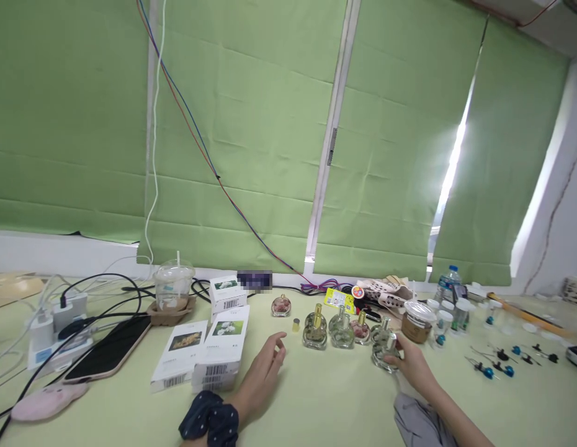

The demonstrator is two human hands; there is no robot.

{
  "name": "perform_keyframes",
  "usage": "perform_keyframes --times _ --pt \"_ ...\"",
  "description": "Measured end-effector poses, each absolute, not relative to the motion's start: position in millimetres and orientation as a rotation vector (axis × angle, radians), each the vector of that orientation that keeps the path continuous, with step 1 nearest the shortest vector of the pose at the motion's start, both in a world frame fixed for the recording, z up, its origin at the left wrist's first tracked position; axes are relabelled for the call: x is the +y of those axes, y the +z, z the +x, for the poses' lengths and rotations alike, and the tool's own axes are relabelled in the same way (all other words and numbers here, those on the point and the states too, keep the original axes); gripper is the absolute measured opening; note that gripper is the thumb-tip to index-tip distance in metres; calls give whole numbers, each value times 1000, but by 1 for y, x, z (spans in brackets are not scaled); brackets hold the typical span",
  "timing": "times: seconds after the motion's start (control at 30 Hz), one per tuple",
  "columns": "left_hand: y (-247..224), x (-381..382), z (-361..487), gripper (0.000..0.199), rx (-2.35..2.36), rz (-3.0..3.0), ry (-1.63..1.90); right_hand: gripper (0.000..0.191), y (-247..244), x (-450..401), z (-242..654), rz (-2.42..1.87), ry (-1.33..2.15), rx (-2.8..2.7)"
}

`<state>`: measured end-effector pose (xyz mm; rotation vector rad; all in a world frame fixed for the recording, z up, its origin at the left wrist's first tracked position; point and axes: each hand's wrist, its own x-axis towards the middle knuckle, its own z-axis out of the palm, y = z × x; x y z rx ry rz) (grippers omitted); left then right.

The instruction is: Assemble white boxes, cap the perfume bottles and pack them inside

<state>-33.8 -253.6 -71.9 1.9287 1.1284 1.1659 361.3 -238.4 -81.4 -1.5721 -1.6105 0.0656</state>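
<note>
My right hand [412, 366] has its fingers closed on a small clear glass perfume bottle [384, 355] that stands upright on the table. Just behind that bottle is another clear one. My left hand [265, 367], with a dark dotted scrunchie [210, 421] at the wrist, rests on the table with loosely bent fingers and nothing in it. Between the hands stand a gold-necked bottle [315, 332], clear bottles [342, 329] and a pinkish bottle [362, 329]. Farther back are a round pink-filled bottle [281, 306] and a small gold cap [296, 325].
White boxes [221, 344] with flower pictures lie left of my left hand. Beyond them are a phone [109, 349], a power strip [60, 351] with cables and a plastic cup [173, 285]. Rightward are a lidded tub [417, 321], small jars [443, 328] and several earphones [488, 371].
</note>
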Motion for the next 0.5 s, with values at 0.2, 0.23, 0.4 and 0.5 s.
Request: perform_keyframes --times 0.2,0.23,0.4,0.5 --pt "-71 -255 -34 37 1152 1945 1134 31 -95 -225 386 -1541 10 -1571" --pt "-73 -254 -34 36 1157 1953 1139 34 -99 -223 388 -1538 6 -1556" --pt "-89 -245 -35 36 1254 1964 1194 56 -96 -222 375 -1480 -307 -1400" --pt "-97 -240 -37 36 1345 1960 1228 50 -67 -233 329 -1313 -455 -1410"
